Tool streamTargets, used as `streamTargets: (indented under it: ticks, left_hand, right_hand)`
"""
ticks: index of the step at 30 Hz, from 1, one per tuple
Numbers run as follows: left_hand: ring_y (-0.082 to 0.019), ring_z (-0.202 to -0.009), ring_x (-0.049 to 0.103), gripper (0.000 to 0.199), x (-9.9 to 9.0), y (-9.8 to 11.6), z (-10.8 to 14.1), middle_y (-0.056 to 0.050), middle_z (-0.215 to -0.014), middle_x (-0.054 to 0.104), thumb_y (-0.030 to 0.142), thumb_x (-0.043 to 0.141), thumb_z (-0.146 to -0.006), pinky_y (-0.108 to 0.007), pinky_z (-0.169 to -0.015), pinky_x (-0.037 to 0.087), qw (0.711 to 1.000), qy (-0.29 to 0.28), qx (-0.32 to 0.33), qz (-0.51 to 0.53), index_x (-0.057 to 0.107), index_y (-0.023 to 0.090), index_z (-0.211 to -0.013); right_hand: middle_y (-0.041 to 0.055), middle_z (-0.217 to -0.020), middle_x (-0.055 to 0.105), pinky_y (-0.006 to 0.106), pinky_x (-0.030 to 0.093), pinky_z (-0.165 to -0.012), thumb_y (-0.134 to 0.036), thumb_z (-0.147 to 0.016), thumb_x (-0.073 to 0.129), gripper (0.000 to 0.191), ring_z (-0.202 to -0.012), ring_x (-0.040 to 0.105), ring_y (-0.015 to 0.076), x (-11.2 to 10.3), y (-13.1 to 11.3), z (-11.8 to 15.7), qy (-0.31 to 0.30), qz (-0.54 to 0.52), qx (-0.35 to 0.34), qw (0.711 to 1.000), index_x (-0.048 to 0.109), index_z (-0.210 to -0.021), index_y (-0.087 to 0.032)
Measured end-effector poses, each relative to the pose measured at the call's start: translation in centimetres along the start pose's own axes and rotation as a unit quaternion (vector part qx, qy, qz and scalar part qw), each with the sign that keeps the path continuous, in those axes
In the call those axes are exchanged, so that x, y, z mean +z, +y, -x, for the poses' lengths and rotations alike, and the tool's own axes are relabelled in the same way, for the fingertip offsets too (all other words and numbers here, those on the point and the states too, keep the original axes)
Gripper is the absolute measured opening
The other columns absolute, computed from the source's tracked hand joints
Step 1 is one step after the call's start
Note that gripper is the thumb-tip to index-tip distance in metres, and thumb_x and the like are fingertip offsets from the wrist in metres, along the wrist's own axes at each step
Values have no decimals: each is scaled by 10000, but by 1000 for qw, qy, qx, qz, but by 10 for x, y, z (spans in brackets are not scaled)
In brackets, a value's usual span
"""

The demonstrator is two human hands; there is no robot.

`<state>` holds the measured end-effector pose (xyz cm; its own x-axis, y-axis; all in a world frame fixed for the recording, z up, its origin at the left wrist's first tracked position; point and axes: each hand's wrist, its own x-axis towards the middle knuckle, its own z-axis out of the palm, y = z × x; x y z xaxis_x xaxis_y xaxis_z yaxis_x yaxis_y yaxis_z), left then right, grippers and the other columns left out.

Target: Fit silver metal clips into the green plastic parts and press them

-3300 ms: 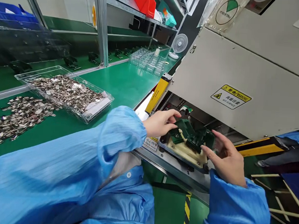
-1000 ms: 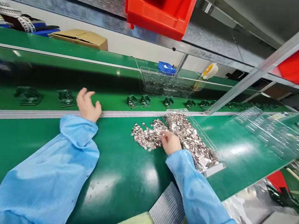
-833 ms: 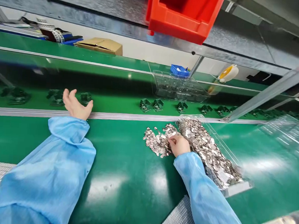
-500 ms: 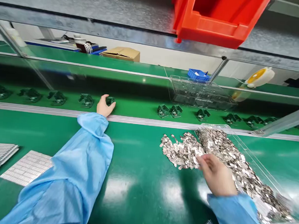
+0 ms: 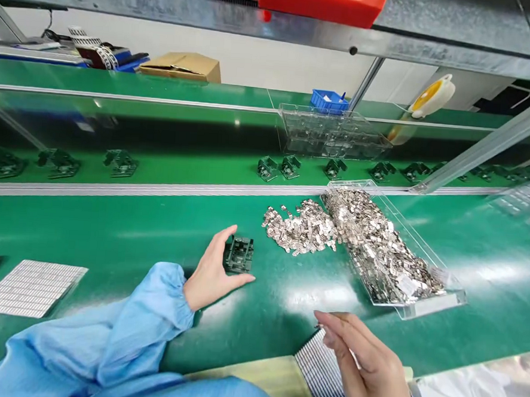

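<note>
A dark green circuit board assembly (image 5: 240, 255) sits on the green bench in front of me. My left hand (image 5: 213, 272) is around its left side, thumb and fingers spread apart at its near and far edges. Lower right, my right hand (image 5: 363, 354) is closed in a pinch, with a tiny metal piece (image 5: 319, 327) just showing at the fingertips; its shape is mostly hidden. Below those fingertips lies a striped sheet of labels (image 5: 321, 370). Beyond, a loose heap of small metal pieces (image 5: 301, 228) lies beside a clear tray (image 5: 438, 308) full of similar pieces.
Along the belt (image 5: 195, 165) behind a metal rail stand several more board assemblies, one of them a nearby board (image 5: 120, 163). A sheet of white labels (image 5: 30, 288) lies at left. A slanted metal post (image 5: 484, 140) rises at right, and a red bin (image 5: 322, 1) overhangs the shelf.
My left hand has brought a board assembly from the belt onto the bench. My right hand has moved from the metal heap down toward me, fingers pinched. The view has shifted downward.
</note>
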<state>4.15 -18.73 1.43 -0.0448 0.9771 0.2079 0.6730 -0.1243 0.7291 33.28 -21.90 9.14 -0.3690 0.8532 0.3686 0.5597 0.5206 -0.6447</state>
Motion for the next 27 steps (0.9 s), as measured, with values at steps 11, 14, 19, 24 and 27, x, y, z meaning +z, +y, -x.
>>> streamTargets:
  ticks: [11,14,19,24,27]
  left_hand:
    - [-289,-1165,550,600,1,16,5,-121,-1259,507,272,742,-732,-449,-962,508,980,-149,69,116,472,240,-1267]
    - [-231,-1021,623,560,23,38,19,-102,-1228,497,288,765,-714,-339,-791,577,932,-192,-43,304,487,236,-1197]
    - [-191,-925,654,594,47,64,36,-46,-1074,627,234,782,-685,-296,-798,552,854,-270,-119,429,467,239,-1188]
    - [-166,-855,663,484,48,68,39,-30,-952,654,179,683,-769,-274,-773,538,849,-304,-81,425,475,217,-1204]
    - [-161,-864,667,467,46,66,41,-38,-952,654,158,633,-814,-256,-758,534,845,-318,-43,427,451,209,-1241]
  right_hand:
    - [68,-929,682,285,557,-733,-335,-895,608,145,-900,667,219,15,0,34,79,-111,160,978,684,-824,-235]
    - [101,-1076,648,336,537,-815,-331,-874,628,138,-1062,616,254,26,-2,32,97,-136,186,968,690,-803,-231]
    - [98,-1166,614,394,469,-939,-276,-828,650,106,-1112,589,256,41,-7,32,73,-177,224,956,679,-744,-219]
    - [95,-1217,586,388,437,-960,-237,-812,638,70,-1144,563,252,53,-5,35,41,-191,234,952,682,-764,-213]
    - [103,-1213,578,378,436,-949,-248,-827,631,90,-1132,564,249,58,-5,36,47,-192,232,952,670,-758,-204]
